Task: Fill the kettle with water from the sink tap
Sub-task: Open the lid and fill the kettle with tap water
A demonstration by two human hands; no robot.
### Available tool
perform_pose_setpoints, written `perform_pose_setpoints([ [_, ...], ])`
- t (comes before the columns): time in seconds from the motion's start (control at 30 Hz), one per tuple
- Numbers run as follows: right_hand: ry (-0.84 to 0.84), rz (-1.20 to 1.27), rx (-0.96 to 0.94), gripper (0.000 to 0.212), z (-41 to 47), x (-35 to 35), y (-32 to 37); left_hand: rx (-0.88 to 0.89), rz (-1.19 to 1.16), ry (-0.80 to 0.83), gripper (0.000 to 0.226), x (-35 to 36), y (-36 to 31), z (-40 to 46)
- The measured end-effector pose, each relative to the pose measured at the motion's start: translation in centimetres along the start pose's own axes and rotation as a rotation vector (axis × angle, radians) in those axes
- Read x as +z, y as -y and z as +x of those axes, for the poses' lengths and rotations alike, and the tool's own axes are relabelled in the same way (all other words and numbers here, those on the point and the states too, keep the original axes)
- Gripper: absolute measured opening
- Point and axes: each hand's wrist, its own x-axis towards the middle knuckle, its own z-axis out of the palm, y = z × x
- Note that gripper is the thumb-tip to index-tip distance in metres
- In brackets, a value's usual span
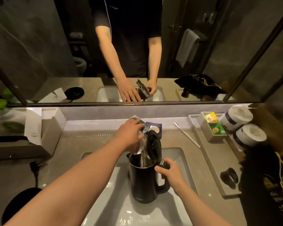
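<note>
a black kettle (pixel 143 180) stands upright in the pale sink basin (pixel 114 209) at lower centre of the frame, its hinged lid (pixel 153 145) tipped up and open while a thin stream of water (pixel 143 158) runs from the chrome tap (pixel 141 137) down into its mouth; how full it is cannot be told. the right hand (pixel 169 172) is clamped round the top of the kettle's handle, thumb near the lid hinge. the left hand (pixel 129 132) reaches to upper centre, fingers curled over the tap's lever (pixel 140 123) and gripping it. wet patches glint on the basin floor below the kettle.

at the right edge, a grey tray (pixel 214 162) holds a small open box (pixel 209 126) with a yellow tea sachet (pixel 211 117) and a green one (pixel 217 129) inside — beside it two white paper cups (pixel 242 126) lie on their sides. a white toothbrush (pixel 186 134) lies on the counter just left of the tray. behind the tap sits a dark blue dish (pixel 156 125) with a pale round soap in it. a tissue box (pixel 41 128) stands at middle left, and the kettle's round black base (pixel 16 204) shows at lower left. the mirror (pixel 39 46) above repeats both hands and the kettle.
</note>
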Motion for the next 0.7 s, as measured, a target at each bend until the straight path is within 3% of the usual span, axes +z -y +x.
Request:
perform_pose_setpoints([
  [0.37, 0.008, 0.062, 0.01, 0.025, 2.0, 0.1, -0.3, 0.035, 0.086, -0.138, 0.041, 0.6, -0.1, 1.3],
  [0.5, 0.018, 0.078, 0.001, 0.024, 2.2, 0.3, -0.1, -0.019, -0.081, -0.198, 0.018, -0.1, 0.4, 1.4],
  [0.7, 0.025, 0.094, -0.004, 0.02, 2.3, 0.5, -0.1, -0.061, -0.204, -0.079, 0.014, -1.0, 1.2, 1.7],
])
